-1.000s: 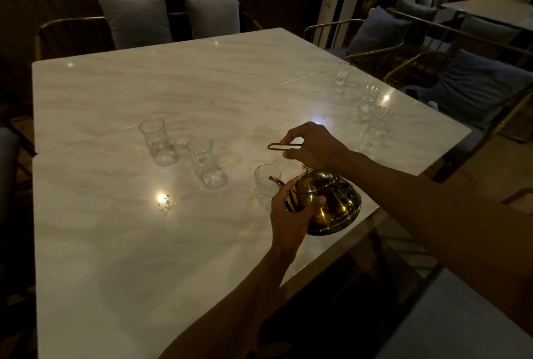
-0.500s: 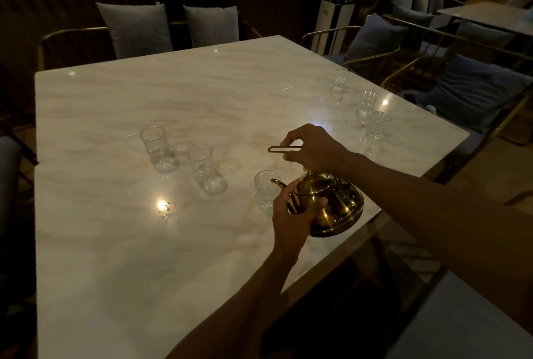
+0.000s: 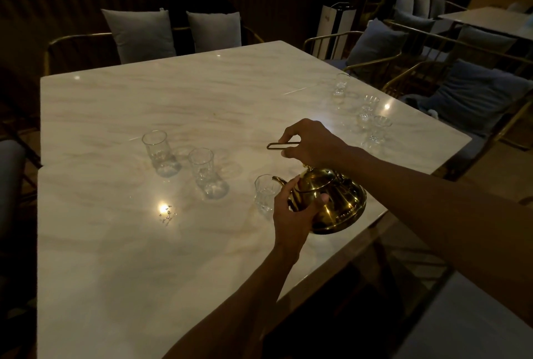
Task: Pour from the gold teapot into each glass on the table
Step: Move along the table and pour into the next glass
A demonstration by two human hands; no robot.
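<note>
Teapot [image 3: 331, 203], gold and round-bellied, is tilted over the near right edge of the bench [image 3: 129, 272], its spout reaching leftward to the rim of the nearest glass [image 3: 265, 194]. That spout-to-rim line is what the pour turns on: the glass stands just left of the teapot, the spout tip at or just over its lip, though I cannot tell in this dim light whether anything is flowing. The right hand [image 3: 311, 142] is above the teapot, its grip pinched on the thin wire handle [image 3: 281, 146], which lies level and points left. The left hand [image 3: 294, 211], the nearer one to the glass, cups the teapot's front below the spout, fingers curled round the body. Two more glasses [image 3: 161, 153] [image 3: 206, 172] stand farther left of the teapot, three small ones [image 3: 372, 116] beyond it to the right. Against the earlier frames, hands, teapot and glass keep nearly the same pose; only the viewpoint has drifted slightly
</note>
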